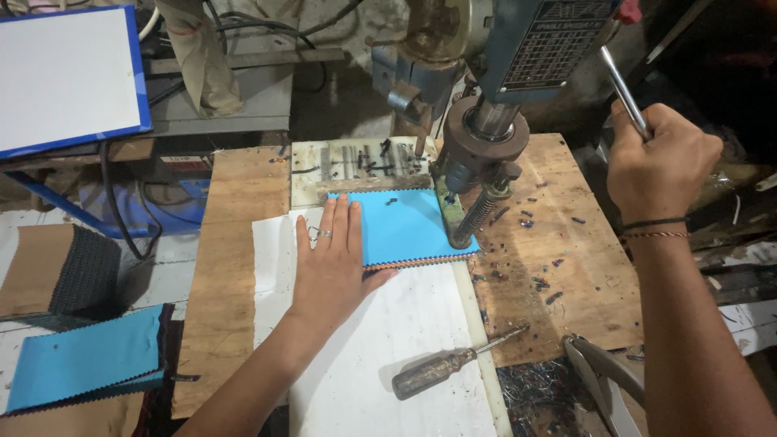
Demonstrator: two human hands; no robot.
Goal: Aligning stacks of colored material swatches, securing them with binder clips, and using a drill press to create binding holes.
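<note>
The left arm comes in from the lower left, bare, and runs diagonally up and to the right. Its wrist is nearly straight. The left hand (332,259) lies flat, palm down, with the fingers stretched out and held close together, pointing away from the body; the thumb sticks out to the right. A ring shows on one finger. The right arm rises from the lower right corner, the forearm almost upright. Thin bands circle its wrist. The right hand (660,158) is raised higher than the left, curled into a fist with the back of the hand toward the camera, knuckles up.
</note>
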